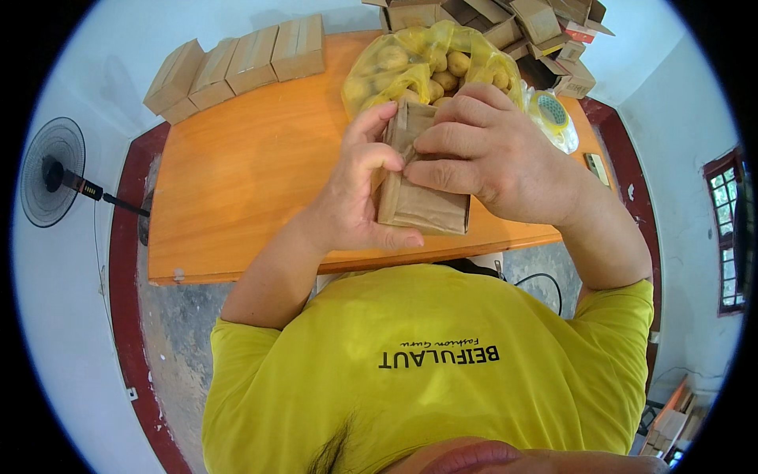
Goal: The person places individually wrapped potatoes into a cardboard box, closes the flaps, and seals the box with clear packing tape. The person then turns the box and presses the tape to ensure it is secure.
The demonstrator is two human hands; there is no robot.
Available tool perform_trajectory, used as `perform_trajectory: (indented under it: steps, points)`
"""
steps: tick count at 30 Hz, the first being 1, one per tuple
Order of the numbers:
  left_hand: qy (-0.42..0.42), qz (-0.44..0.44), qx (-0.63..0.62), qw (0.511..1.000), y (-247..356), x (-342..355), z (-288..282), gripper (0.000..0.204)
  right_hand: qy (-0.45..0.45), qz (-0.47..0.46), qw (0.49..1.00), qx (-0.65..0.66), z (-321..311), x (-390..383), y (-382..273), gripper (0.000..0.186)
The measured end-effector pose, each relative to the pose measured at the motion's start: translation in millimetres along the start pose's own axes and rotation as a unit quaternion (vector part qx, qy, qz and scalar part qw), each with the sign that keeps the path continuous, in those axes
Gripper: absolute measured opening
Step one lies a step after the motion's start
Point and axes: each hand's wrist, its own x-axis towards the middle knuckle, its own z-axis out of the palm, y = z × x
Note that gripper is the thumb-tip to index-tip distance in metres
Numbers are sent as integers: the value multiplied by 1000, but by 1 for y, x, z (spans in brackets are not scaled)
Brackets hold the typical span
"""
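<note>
A small brown cardboard box (430,207) is held up in front of me, over the near edge of the table. My left hand (347,189) grips its left side, thumb by the near end and fingers around the far part. Across the box's upper face lie the bent fingers of my right hand (501,154), pressing on the cardboard near the middle seam. My right thumb is hidden. Just beyond the hands sits a yellow plastic bag (359,88) with several potatoes (446,79) in it.
Several taped cardboard boxes (253,59) stand in a row at the table's far left. Open boxes (505,31) are piled beyond the bag. A tape roll (551,110) lies right of it on white plastic. A fan (54,172) stands left of the orange table (229,189).
</note>
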Motion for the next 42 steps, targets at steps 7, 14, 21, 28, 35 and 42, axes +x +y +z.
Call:
perform_trajectory:
  steps: [7,14,21,28,35,42]
  points:
    - [7,6,-24,1000,0,1,1,80,-14,-5,1000,11,-2,1,1,25]
    - [5,12,-13,1000,2,1,1,80,21,28,999,5,6,0,-2,24]
    - [7,19,-9,1000,1,-1,0,79,-12,28,999,27,1,2,-2,30]
    - [25,2,-40,999,-3,-5,-2,80,-43,3,998,48,-5,-6,7,41]
    - [26,-74,106,991,-4,-6,-28,80,-97,55,987,117,10,1,28,48]
    - [-16,-141,388,911,67,21,-23,90,-78,-3,990,117,34,29,37,44]
